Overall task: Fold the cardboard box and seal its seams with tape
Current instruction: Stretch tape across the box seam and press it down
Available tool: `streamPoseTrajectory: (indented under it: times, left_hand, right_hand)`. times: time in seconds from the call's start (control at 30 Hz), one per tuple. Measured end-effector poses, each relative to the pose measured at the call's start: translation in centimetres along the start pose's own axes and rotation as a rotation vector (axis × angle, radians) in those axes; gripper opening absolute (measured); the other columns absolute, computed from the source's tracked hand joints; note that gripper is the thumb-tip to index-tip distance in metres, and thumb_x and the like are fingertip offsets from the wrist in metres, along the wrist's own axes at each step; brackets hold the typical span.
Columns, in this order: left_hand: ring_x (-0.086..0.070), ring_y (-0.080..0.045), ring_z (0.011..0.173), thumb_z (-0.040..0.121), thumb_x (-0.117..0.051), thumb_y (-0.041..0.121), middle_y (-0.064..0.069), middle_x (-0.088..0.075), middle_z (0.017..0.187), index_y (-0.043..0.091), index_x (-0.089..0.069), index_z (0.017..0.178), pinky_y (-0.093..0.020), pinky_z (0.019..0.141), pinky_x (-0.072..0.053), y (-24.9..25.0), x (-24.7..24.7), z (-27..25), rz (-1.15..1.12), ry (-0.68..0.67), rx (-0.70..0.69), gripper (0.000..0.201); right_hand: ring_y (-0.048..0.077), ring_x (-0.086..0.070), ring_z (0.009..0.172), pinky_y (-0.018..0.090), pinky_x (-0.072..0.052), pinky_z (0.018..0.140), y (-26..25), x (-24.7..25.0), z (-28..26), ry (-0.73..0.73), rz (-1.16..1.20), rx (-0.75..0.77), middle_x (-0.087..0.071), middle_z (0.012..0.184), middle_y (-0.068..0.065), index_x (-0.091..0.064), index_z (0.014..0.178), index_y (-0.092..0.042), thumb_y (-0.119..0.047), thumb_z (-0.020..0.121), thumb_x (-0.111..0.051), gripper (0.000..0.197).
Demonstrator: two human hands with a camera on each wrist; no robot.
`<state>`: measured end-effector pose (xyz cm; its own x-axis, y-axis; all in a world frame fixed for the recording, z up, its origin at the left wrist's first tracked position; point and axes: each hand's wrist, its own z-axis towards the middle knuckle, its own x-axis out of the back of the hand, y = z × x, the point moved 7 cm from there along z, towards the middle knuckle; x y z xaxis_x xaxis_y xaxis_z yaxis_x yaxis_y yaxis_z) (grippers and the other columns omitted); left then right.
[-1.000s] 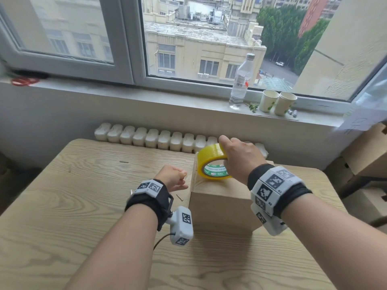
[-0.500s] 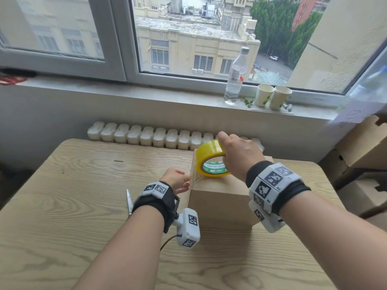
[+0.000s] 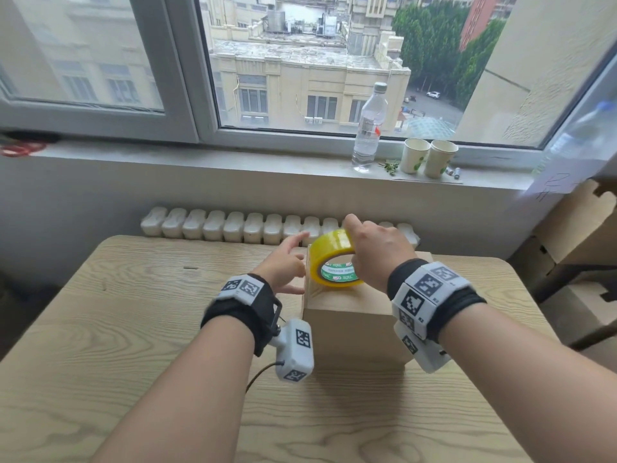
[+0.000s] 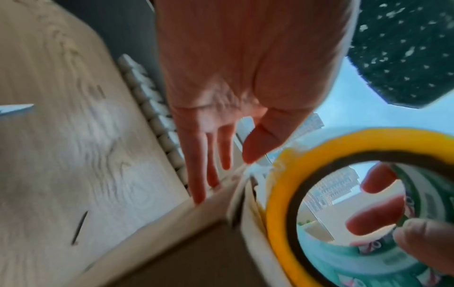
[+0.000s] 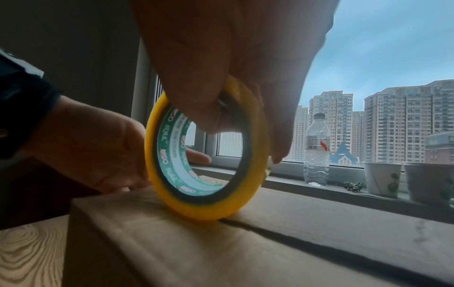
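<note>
Right hand [image 3: 377, 252] curled in a pinch from above, left hand [image 3: 283, 265] open, fingers stretched forward

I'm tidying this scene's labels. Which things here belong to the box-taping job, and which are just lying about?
In the job:
cardboard box
yellow tape roll, gripped by the right hand
left hand, fingers straight beside the box's left edge

Lying about:
water bottle
two paper cups
green sprig
</note>
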<state>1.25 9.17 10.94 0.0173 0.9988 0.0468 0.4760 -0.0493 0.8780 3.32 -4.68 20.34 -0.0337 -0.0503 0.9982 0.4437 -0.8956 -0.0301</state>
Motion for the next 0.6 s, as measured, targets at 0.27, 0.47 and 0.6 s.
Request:
streamPoseTrajectory:
  times: [0.27,0.47,0.6]
  left_hand:
    - [-0.06,-0.02,0.112,0.069,-0.082,0.007,0.002,-0.062,0.121,0.031,-0.053,0.125,-0.045,0.091,-0.055,-0.4,-1.3,-0.6,0.361,-0.125,0.002,0.067]
    - [-0.063,-0.017,0.107,0.046,-0.086,0.034,0.005,-0.069,0.11,0.034,-0.063,0.109,-0.046,0.096,-0.051,-0.4,-1.9,0.2,0.424,-0.126,-0.088,0.067]
    - [-0.065,-0.015,0.104,0.064,-0.085,0.015,0.007,-0.071,0.102,0.034,-0.065,0.1,-0.044,0.099,-0.05,-0.5,-2.0,0.7,0.394,-0.121,-0.129,0.046]
  right_hand:
    - [0.028,-0.058,0.098,0.031,-0.04,0.076,3.9,-2.6,-2.1,0.003,0.449,-0.269,-0.062,0.1,0.005,-0.051,0.114,-0.026,-0.036,0.086,-0.057,0.031]
    - [0.029,-0.059,0.101,0.033,-0.041,0.078,4.9,-3.7,-2.3,-0.024,0.42,-0.298,-0.065,0.105,0.005,-0.053,0.115,-0.027,-0.049,0.087,-0.054,0.036]
    - [0.03,-0.06,0.098,0.033,-0.042,0.077,4.9,-3.7,-2.2,-0.031,0.389,-0.306,-0.065,0.102,0.007,-0.051,0.116,-0.026,-0.048,0.086,-0.056,0.038]
